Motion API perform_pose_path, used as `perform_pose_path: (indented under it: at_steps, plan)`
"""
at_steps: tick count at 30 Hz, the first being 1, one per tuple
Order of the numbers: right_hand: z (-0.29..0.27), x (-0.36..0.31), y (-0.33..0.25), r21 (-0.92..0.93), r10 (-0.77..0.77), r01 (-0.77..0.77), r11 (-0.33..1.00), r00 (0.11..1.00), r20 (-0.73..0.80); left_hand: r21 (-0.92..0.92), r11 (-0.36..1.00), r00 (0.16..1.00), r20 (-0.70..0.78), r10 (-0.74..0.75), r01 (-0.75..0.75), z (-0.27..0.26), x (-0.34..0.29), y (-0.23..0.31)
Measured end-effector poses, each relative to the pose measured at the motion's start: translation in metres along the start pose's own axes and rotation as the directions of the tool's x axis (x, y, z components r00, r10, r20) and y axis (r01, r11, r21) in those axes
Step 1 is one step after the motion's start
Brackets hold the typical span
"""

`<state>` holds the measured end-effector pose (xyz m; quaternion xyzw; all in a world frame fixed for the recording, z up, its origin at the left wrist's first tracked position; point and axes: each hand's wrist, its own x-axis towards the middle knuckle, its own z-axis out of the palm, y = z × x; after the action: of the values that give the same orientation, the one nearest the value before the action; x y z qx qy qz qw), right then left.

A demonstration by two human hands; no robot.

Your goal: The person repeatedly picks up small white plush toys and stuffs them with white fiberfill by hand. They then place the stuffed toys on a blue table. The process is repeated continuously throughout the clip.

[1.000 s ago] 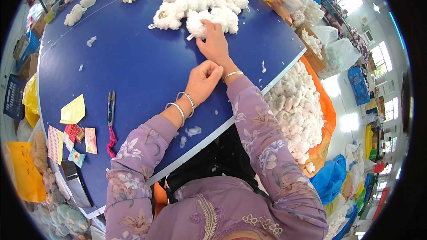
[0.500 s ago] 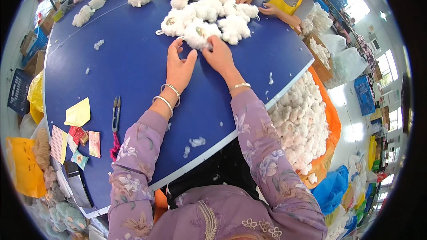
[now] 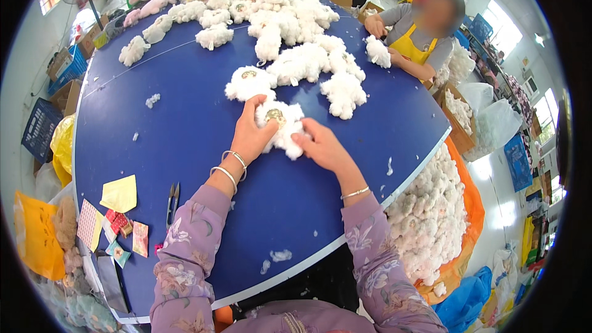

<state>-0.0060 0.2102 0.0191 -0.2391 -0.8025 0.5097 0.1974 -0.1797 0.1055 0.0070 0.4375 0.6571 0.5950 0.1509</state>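
Note:
Both hands grip one white fluffy plush toy [image 3: 282, 127] with a round tan face patch, lying on the blue round table [image 3: 185, 142]. My left hand [image 3: 251, 137] clasps its left side, fingers curled over the top. My right hand [image 3: 320, 147] presses against its right side. Just beyond lies a pile of several more white plush toys [image 3: 296, 55], stretching to the table's far edge.
Small scissors [image 3: 172, 202], yellow paper [image 3: 120, 194] and small packets lie at the near left rim. Another person in a yellow apron [image 3: 414, 46] works at the far right. A heap of white stuffing [image 3: 425, 216] fills an orange bin at right. Fluff scraps dot the table.
Both hands have drawn one white plush toy out of the pile and pulled it nearer across the table. The view has tilted up, showing more of the far side.

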Motion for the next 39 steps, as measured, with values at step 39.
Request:
perform_pose_path:
  at_steps: [39]
  plan:
    - [-0.042, 0.034, 0.038, 0.407, 0.208, 0.012, 0.913, 0.846, -0.491, 0.336, 0.75, 0.819, 0.306, 0.485, -0.57, 0.074, 0.155, 0.001]
